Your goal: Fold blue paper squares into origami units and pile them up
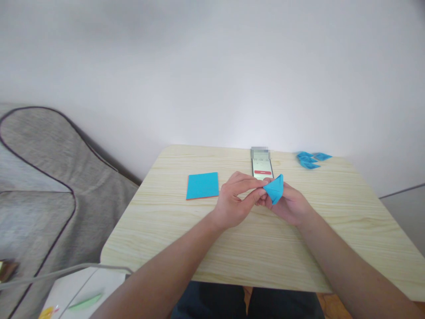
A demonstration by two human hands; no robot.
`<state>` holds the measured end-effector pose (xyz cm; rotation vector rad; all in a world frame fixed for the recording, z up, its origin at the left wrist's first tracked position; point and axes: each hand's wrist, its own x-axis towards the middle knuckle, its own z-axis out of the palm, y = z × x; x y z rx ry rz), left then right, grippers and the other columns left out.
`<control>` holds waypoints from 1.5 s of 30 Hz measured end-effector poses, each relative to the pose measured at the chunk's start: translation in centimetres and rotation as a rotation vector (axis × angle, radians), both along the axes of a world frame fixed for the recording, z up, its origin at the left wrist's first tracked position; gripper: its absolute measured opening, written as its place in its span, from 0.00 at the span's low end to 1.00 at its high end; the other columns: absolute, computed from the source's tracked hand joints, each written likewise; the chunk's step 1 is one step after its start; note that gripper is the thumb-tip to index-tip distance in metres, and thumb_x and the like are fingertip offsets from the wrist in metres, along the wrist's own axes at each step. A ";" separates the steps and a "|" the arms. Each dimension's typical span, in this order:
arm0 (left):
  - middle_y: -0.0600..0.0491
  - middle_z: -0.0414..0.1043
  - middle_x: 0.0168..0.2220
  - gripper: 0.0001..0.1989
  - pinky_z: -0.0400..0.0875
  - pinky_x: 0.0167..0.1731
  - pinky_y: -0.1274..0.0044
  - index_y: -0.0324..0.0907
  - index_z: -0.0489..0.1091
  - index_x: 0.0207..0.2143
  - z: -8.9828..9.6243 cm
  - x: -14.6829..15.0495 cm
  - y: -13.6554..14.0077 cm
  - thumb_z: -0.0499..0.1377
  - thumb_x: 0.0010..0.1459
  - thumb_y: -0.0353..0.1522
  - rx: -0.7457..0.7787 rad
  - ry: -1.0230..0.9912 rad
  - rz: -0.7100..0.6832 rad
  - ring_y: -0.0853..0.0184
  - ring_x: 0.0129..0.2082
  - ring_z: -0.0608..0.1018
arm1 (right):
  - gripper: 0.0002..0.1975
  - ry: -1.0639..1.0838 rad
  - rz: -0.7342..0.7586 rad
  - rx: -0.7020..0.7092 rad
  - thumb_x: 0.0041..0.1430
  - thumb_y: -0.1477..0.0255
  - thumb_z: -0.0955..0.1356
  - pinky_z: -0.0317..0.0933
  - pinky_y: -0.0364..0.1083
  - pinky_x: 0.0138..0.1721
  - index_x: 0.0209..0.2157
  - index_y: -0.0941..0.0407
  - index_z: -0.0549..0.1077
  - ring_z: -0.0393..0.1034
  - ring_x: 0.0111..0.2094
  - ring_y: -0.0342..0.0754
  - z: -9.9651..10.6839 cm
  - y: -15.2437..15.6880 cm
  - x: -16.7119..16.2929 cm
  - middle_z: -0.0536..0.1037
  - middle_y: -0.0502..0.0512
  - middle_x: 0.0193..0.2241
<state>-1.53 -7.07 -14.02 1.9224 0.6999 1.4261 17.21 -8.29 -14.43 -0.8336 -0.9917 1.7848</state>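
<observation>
- The folded blue paper (pixel 275 189), a small pointed shape, is held on the near side of the phone (pixel 262 168) and slightly to its right; it sits between the two hands, its left corner at the left hand's fingertips, its wider part in front of the right hand.
- The left hand (pixel 234 200), nearer than the phone and to its left, has thumb and forefinger pinched together on that corner.
- The right hand (pixel 292 204), nearer than the phone and to its right, is half curled behind the paper and grips it; the paper hides some of its fingers, so I cannot tell how firmly they press.
- Left of the phone lies a stack of square sheets (pixel 202 185), blue on top with an orange-red edge below; right of the phone a few folded blue pieces (pixel 308 161) lie clustered; all rest on the pale table (pixel 149 230).
- Well left of the phone and nearer, a white unit (pixel 102 281) bears a green strip (pixel 85 302); whether it lies on or inside, I cannot tell.
</observation>
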 end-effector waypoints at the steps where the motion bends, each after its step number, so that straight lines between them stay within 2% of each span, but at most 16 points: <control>1: 0.49 0.83 0.43 0.12 0.73 0.49 0.66 0.47 0.81 0.48 0.0 0.0 0.0 0.66 0.63 0.32 0.000 -0.006 -0.001 0.62 0.44 0.80 | 0.06 0.014 0.003 -0.010 0.56 0.64 0.73 0.63 0.49 0.38 0.33 0.51 0.80 0.67 0.32 0.49 0.0 0.0 0.0 0.76 0.52 0.29; 12: 0.48 0.81 0.42 0.10 0.74 0.46 0.69 0.47 0.82 0.47 0.3 0.0 -0.1 0.66 0.63 0.32 0.049 -0.010 0.003 0.63 0.42 0.79 | 0.07 0.026 0.073 -0.009 0.56 0.64 0.73 0.63 0.49 0.38 0.32 0.52 0.80 0.67 0.32 0.49 -0.4 -0.1 0.2 0.75 0.52 0.29; 20: 0.49 0.81 0.39 0.09 0.73 0.43 0.69 0.46 0.82 0.45 0.2 0.1 0.0 0.66 0.62 0.31 0.157 -0.003 0.036 0.65 0.39 0.79 | 0.09 0.150 0.165 -0.058 0.60 0.66 0.71 0.67 0.48 0.41 0.37 0.55 0.81 0.71 0.35 0.48 -1.4 -0.1 0.3 0.78 0.53 0.33; 23: 0.50 0.81 0.39 0.08 0.73 0.43 0.69 0.46 0.82 0.44 0.2 0.1 -0.1 0.66 0.62 0.31 0.175 -0.013 0.053 0.65 0.39 0.79 | 0.10 0.129 0.181 -0.047 0.60 0.64 0.71 0.68 0.48 0.42 0.38 0.55 0.81 0.72 0.36 0.48 -1.3 -0.2 0.3 0.79 0.54 0.35; 26: 0.50 0.81 0.39 0.08 0.73 0.44 0.68 0.46 0.82 0.44 0.2 0.0 -0.1 0.66 0.63 0.31 0.136 -0.019 0.074 0.64 0.40 0.79 | 0.10 0.028 0.113 0.030 0.60 0.63 0.72 0.68 0.49 0.40 0.38 0.54 0.81 0.73 0.34 0.48 -1.1 0.0 0.4 0.79 0.53 0.33; 28: 0.50 0.81 0.38 0.07 0.73 0.46 0.68 0.46 0.82 0.42 0.1 -0.1 0.0 0.66 0.62 0.31 0.092 -0.036 0.080 0.64 0.40 0.79 | 0.09 -0.097 -0.030 0.120 0.57 0.63 0.74 0.68 0.48 0.39 0.38 0.52 0.81 0.73 0.33 0.48 -1.0 0.3 0.3 0.80 0.52 0.32; 31: 0.50 0.80 0.37 0.03 0.73 0.45 0.68 0.44 0.81 0.38 -0.1 -0.2 0.3 0.67 0.61 0.31 0.010 -0.072 0.091 0.64 0.40 0.78 | 0.14 -0.320 -0.305 0.313 0.53 0.66 0.78 0.68 0.47 0.39 0.42 0.50 0.80 0.74 0.36 0.48 -1.0 0.5 0.2 0.81 0.52 0.36; 33: 0.51 0.79 0.35 0.01 0.72 0.44 0.69 0.43 0.79 0.35 -0.3 -0.2 0.5 0.67 0.60 0.31 -0.046 -0.091 0.096 0.64 0.40 0.78 | 0.14 -0.422 -0.393 0.424 0.54 0.67 0.78 0.68 0.48 0.40 0.43 0.51 0.80 0.74 0.38 0.49 -1.0 0.5 0.1 0.81 0.53 0.37; 38: 0.52 0.76 0.32 0.05 0.68 0.40 0.72 0.42 0.76 0.31 -0.5 -0.1 0.8 0.67 0.60 0.32 -0.205 -0.102 0.100 0.66 0.36 0.75 | 0.06 -0.638 -0.455 0.660 0.58 0.69 0.75 0.68 0.52 0.45 0.39 0.51 0.81 0.75 0.42 0.52 -1.0 0.2 -0.1 0.81 0.55 0.39; 41: 0.54 0.75 0.30 0.07 0.66 0.38 0.73 0.41 0.75 0.30 -0.7 0.0 0.9 0.65 0.60 0.33 -0.339 -0.080 0.066 0.68 0.33 0.73 | 0.03 -0.751 -0.471 0.795 0.58 0.71 0.74 0.66 0.51 0.45 0.36 0.51 0.80 0.74 0.40 0.51 -0.9 0.1 -0.2 0.80 0.53 0.36; 43: 0.54 0.75 0.29 0.07 0.65 0.38 0.73 0.41 0.76 0.31 -0.9 0.1 1.0 0.65 0.61 0.34 -0.394 -0.069 0.041 0.68 0.33 0.73 | 0.02 -0.785 -0.444 0.787 0.56 0.72 0.75 0.65 0.50 0.42 0.32 0.52 0.79 0.73 0.36 0.50 -0.8 0.0 -0.3 0.79 0.52 0.33; 45: 0.54 0.76 0.30 0.07 0.66 0.38 0.73 0.41 0.76 0.32 -1.2 0.2 1.2 0.65 0.61 0.35 -0.413 -0.059 0.023 0.68 0.34 0.74 | 0.03 -0.782 -0.409 0.709 0.56 0.72 0.74 0.64 0.49 0.39 0.29 0.53 0.78 0.71 0.34 0.48 -0.8 0.0 -0.3 0.78 0.51 0.30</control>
